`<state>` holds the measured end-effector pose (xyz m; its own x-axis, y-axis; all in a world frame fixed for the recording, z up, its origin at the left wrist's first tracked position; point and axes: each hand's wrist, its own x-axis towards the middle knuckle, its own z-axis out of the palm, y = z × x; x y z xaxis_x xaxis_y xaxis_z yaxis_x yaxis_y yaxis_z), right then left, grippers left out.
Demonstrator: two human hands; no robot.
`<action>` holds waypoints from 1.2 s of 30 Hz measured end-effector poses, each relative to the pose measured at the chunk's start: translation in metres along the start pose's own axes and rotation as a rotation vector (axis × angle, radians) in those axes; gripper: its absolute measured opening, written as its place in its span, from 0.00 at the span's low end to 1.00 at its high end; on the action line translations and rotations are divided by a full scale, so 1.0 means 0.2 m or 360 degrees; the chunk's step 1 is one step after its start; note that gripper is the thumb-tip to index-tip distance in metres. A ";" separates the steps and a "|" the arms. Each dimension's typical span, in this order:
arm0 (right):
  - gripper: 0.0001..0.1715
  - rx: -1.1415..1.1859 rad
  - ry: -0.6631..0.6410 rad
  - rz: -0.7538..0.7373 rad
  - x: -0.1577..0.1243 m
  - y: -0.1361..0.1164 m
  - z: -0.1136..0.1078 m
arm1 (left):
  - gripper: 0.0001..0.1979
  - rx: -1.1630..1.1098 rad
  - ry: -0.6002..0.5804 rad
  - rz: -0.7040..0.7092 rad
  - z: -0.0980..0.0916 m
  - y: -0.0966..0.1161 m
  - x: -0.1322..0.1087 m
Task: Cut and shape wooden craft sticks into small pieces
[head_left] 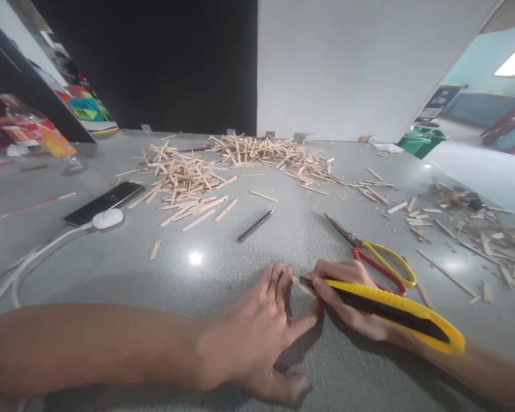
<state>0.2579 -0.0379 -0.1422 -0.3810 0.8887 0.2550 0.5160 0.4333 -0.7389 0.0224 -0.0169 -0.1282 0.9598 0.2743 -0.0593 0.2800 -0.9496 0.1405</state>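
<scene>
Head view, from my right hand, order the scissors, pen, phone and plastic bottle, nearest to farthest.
From your right hand:
1. Scissors: just beyond it, handles toward it.
2. Pen: ahead and to the left, mid-table.
3. Phone: farther left, beside a white device.
4. Plastic bottle: far left, beyond the phone.

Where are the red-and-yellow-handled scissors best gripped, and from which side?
Probably by the looped handles, coming from the right. The scissors point their blades to the far left and their loops to the near right, so the handles sit away from the tip. The right hand, holding the yellow knife, crowds the near-left side.
</scene>
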 end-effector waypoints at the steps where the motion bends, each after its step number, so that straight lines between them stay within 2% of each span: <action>1: 0.20 -0.0003 0.0006 0.0006 0.00 0.00 0.00 | 0.43 0.0005 -0.0006 0.0001 0.00 0.00 0.00; 15: 0.24 -0.0043 0.0097 0.0027 -0.01 -0.01 0.01 | 0.45 0.0058 0.0059 0.0050 0.01 -0.01 0.00; 21: 0.18 0.0024 0.0144 0.0003 -0.04 -0.02 0.01 | 0.48 0.0244 0.0034 0.0124 0.00 0.00 0.01; 25: 0.17 0.0063 0.0292 0.0098 -0.04 -0.01 0.00 | 0.50 0.0243 0.0038 0.0107 0.01 0.00 0.01; 30: 0.13 -0.0003 0.0154 -0.0009 -0.01 0.00 0.00 | 0.48 0.0182 0.0055 0.0130 0.03 -0.01 0.00; 36: 0.12 -0.0019 0.0113 -0.0012 -0.02 0.02 0.00 | 0.47 0.0177 0.0085 0.0145 0.02 -0.01 0.01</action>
<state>0.2600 -0.0394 -0.1458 -0.3296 0.8936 0.3046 0.5228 0.4414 -0.7293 0.0232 -0.0152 -0.1330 0.9816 0.1909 0.0021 0.1908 -0.9811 0.0325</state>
